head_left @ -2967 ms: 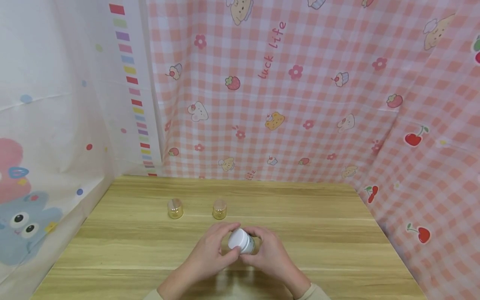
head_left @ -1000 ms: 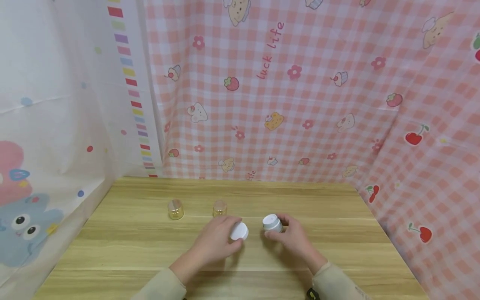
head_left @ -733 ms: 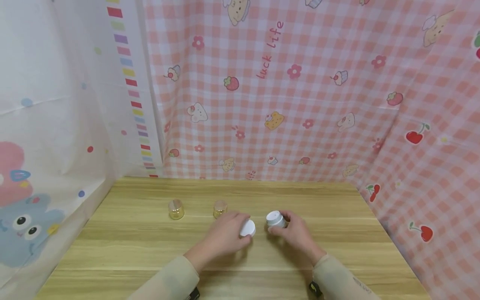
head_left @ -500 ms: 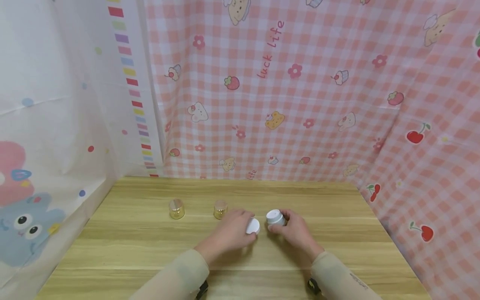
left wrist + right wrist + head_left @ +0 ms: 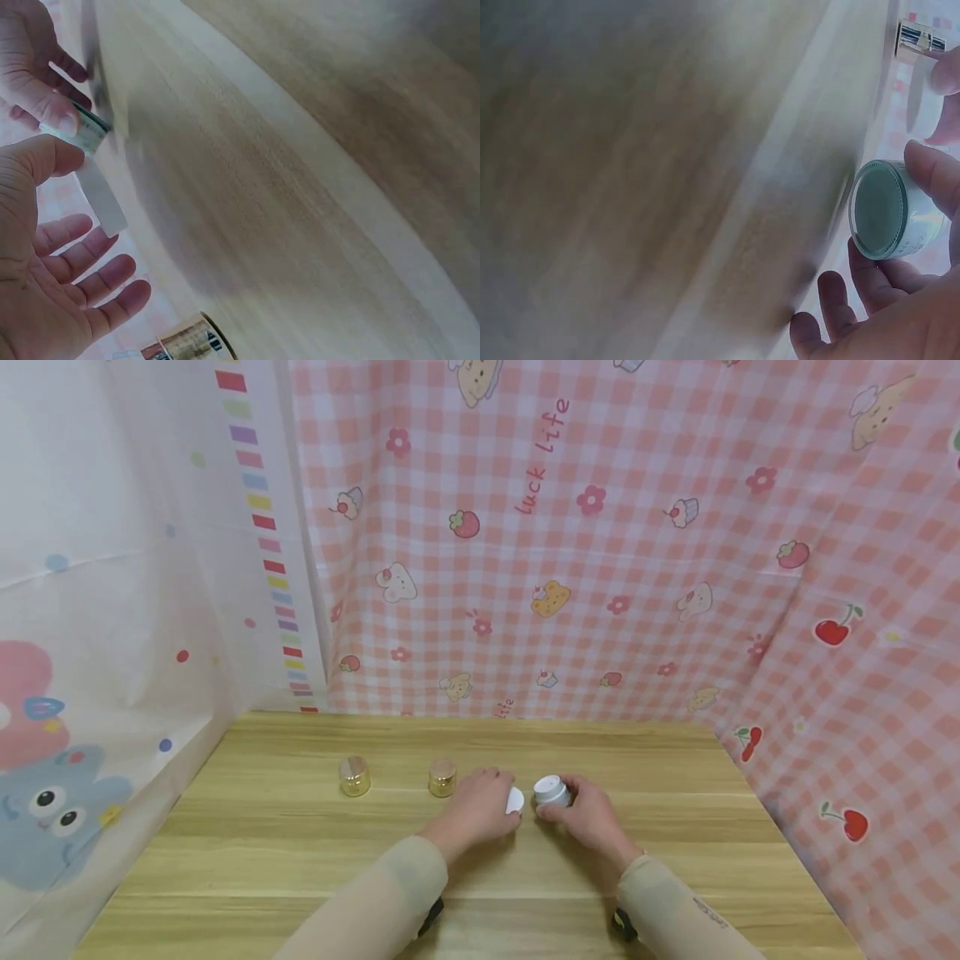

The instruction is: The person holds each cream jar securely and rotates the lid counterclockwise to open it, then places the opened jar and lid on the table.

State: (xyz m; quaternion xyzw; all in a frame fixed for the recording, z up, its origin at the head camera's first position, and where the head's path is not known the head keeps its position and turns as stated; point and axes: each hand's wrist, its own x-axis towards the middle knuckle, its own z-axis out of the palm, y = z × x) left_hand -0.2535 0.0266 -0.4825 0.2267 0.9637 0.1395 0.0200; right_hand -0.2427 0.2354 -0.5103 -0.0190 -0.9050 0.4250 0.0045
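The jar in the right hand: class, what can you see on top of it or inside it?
No lid sits on the jar; the left hand holds a white lid beside it. Inside, a white surface shows; anything beneath that is covered.

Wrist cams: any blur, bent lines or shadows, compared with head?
Head: fairly crisp, soft shadows below the left hand and right hand, glints on the gold containers; left wrist: dim, tabletop soft, its pale stripe bowed; right wrist: tabletop smeared, white jar sharper.
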